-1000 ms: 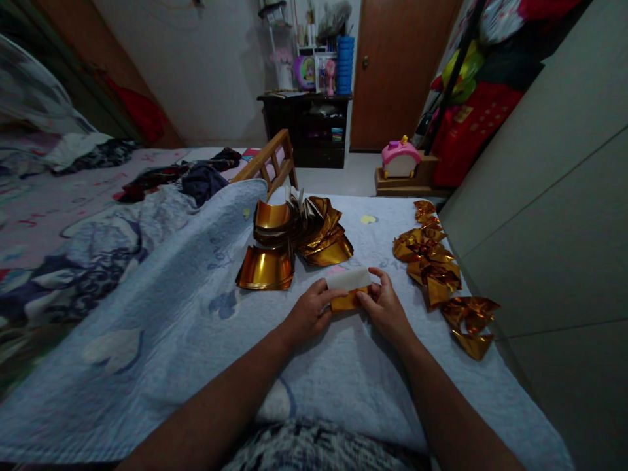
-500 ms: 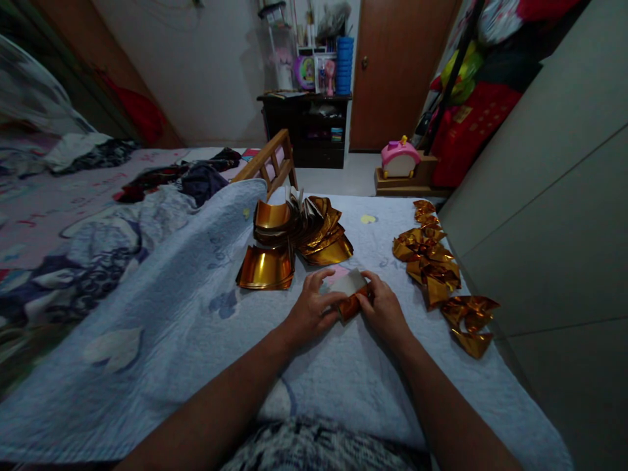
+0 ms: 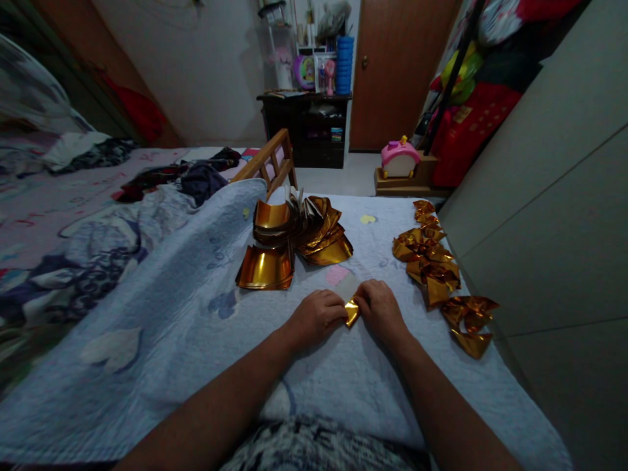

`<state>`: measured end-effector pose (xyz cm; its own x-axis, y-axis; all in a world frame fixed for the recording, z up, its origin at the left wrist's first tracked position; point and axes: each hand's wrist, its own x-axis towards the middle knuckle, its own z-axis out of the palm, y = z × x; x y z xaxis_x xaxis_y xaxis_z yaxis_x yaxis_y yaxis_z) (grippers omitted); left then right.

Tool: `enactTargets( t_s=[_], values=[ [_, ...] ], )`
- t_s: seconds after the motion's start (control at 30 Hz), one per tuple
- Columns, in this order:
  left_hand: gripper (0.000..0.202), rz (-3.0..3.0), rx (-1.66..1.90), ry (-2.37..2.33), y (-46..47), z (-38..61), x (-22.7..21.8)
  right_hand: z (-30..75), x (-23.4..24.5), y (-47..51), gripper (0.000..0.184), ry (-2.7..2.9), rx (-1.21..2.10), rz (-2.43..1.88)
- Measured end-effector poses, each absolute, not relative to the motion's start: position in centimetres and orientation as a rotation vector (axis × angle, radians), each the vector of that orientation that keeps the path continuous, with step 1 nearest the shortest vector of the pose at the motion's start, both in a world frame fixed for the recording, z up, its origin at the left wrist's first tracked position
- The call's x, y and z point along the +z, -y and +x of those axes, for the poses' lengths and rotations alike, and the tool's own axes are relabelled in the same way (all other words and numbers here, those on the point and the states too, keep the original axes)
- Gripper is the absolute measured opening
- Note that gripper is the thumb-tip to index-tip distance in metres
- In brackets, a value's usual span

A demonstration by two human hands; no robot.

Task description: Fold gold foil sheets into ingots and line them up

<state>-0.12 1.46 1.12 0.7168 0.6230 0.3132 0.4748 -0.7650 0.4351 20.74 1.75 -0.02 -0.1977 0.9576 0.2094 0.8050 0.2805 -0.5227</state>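
Observation:
Both my hands are closed on one small sheet of gold foil paper [image 3: 352, 313], held low over the quilt in front of me. My left hand [image 3: 320, 316] pinches its left side, and my right hand [image 3: 381, 306] grips the right side. The shiny face between the fingers looks folded into a narrow strip; much of the sheet is hidden by the fingers. Beyond the hands, a fanned stack of gold foil sheets [image 3: 267, 267] lies to the left. To the right is a row of folded gold foil pieces [image 3: 432, 258].
A pale blue quilt [image 3: 196, 366] covers the surface. A wooden rail [image 3: 275, 160] stands at the far left corner, beside a bed with rumpled clothes [image 3: 201, 180]. A pale cabinet [image 3: 554, 229] borders the right edge. A pink toy case [image 3: 400, 159] sits beyond the far edge.
The foil paper has been folded narrower, with a bright gold face now showing instead of the pale back. My hands have closed in on it, the left fingers curling down.

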Motion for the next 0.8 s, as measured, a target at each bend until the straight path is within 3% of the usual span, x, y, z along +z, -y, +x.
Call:
enactTargets(
  t_s=[0.6,0.8],
  values=[
    [0.013,2.449,0.687,-0.932,-1.2,0.1,1.3,21.1,2.6,0.3,0.024,2.321,0.638,-1.393],
    [0.010,2.428,0.673,-0.951,-1.2,0.1,1.8,20.9,2.5,0.4,0.013,2.315,0.643,-1.412]
  ],
)
